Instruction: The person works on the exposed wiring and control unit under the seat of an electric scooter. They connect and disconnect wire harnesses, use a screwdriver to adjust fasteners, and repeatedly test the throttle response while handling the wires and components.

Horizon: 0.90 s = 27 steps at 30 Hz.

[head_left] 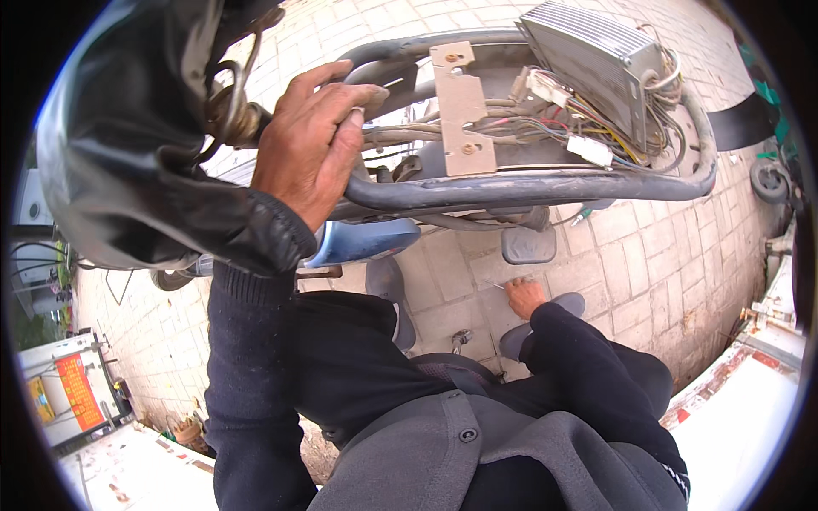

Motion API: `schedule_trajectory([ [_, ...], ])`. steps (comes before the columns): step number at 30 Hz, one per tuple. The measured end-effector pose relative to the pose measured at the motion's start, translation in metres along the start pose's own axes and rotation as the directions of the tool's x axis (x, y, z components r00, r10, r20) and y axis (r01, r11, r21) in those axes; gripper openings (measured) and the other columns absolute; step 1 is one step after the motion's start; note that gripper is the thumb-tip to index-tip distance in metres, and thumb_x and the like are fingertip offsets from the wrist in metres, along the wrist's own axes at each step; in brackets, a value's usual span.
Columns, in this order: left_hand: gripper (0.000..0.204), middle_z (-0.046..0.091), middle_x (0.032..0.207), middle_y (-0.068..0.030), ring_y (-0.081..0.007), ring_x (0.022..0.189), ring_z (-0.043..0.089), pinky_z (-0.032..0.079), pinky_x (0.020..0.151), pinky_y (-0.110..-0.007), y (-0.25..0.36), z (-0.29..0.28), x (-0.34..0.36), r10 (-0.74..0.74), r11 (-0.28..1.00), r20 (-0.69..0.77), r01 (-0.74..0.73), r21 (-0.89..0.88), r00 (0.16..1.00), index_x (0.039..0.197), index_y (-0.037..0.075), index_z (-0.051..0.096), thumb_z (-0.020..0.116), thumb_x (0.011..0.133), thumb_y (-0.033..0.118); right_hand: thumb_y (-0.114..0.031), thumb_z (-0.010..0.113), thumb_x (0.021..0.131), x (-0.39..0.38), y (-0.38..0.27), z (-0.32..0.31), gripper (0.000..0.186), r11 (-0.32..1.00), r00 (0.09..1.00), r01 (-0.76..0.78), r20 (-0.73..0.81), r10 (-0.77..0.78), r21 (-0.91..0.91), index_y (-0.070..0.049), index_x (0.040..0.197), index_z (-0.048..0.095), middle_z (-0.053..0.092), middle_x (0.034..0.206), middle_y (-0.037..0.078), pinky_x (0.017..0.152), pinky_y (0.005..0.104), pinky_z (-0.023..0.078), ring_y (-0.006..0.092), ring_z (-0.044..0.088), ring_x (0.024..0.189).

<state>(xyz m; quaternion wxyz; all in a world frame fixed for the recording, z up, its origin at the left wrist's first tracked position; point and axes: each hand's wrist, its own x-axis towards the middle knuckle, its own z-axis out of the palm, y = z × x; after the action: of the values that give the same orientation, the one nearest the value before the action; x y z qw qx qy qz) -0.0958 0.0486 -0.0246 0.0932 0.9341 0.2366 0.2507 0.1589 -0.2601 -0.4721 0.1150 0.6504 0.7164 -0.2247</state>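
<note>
My left hand [309, 140] is closed on the left end of a dark tubular vehicle frame [528, 192], beside a black padded cover [119, 128]. The frame holds a beige bracket [462, 111], bundled wires with white connectors [588, 149], and a finned silver box [588, 64]. My right hand [524, 298] is low over the pavers by my right shoe, fingers closed on a small thin item I cannot make out. A grey pedal [528, 244] is just above it.
A blue panel [358, 243] lies under the frame. A metal tool [460, 341] is on the pavers [622, 264] between my feet. A small wheel [769, 181] stands at right, white objects [741, 383] at lower right, and a board with an orange sign [77, 392] at left.
</note>
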Motion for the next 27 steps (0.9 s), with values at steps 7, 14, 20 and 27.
schedule_trajectory([
  [7, 0.034, 0.050, 0.147, -0.0238, -0.0387, 0.136, 0.055, 0.044, 0.112, -0.042, -0.016, 0.005, -0.010, 0.022, 0.997, -0.008, -0.023, -0.073, 1.000, 0.134, 0.002, 0.060, 0.044, 0.105, 0.008, -0.018, 0.059, 0.095, -0.029, -0.046, -0.161, 0.016, 0.933, 0.942, 0.299, 0.092, -0.322, 0.201, -0.004, 0.103, 0.062, 0.069, 0.091, 0.019, 0.074, 0.0510, 0.053, 0.0407, 0.069, 0.085],
  [14, 0.027, 0.062, 0.132, -0.0245, -0.0395, 0.128, 0.058, 0.040, 0.114, -0.049, -0.032, 0.013, 0.000, 0.303, 0.948, -0.113, -0.287, 0.139, 0.946, 0.119, 0.002, 0.061, 0.054, 0.095, 0.009, -0.021, 0.068, 0.096, -0.156, -0.092, -0.415, 0.021, 0.948, 0.952, 0.269, -0.196, -0.235, 0.170, -0.007, 0.111, 0.066, 0.067, 0.088, 0.012, 0.069, 0.0472, 0.052, 0.0365, 0.067, 0.079],
  [20, 0.021, 0.068, 0.099, -0.0172, -0.0284, 0.097, 0.068, 0.053, 0.092, -0.038, -0.037, 0.015, 0.005, 0.187, 0.959, 0.000, -0.183, -0.217, 0.982, 0.114, -0.001, 0.060, 0.050, 0.097, 0.008, -0.015, 0.073, 0.091, -0.160, -0.139, -0.499, 0.025, 0.980, 0.744, 0.035, -0.650, -0.158, -0.198, -0.007, 0.114, 0.067, 0.061, 0.084, 0.010, 0.064, 0.0423, 0.051, 0.0309, 0.067, 0.073],
  [27, 0.027, 0.069, 0.098, -0.0183, -0.0263, 0.095, 0.070, 0.054, 0.091, -0.037, -0.032, 0.014, 0.013, 0.047, 0.902, 0.072, -0.012, -0.431, 0.996, 0.115, -0.003, 0.058, 0.045, 0.094, 0.008, -0.021, 0.072, 0.092, -0.086, -0.124, -0.509, 0.020, 0.909, 0.655, 0.072, -0.668, -0.353, -0.410, -0.006, 0.106, 0.070, 0.062, 0.088, 0.011, 0.068, 0.0423, 0.052, 0.0318, 0.068, 0.080],
])
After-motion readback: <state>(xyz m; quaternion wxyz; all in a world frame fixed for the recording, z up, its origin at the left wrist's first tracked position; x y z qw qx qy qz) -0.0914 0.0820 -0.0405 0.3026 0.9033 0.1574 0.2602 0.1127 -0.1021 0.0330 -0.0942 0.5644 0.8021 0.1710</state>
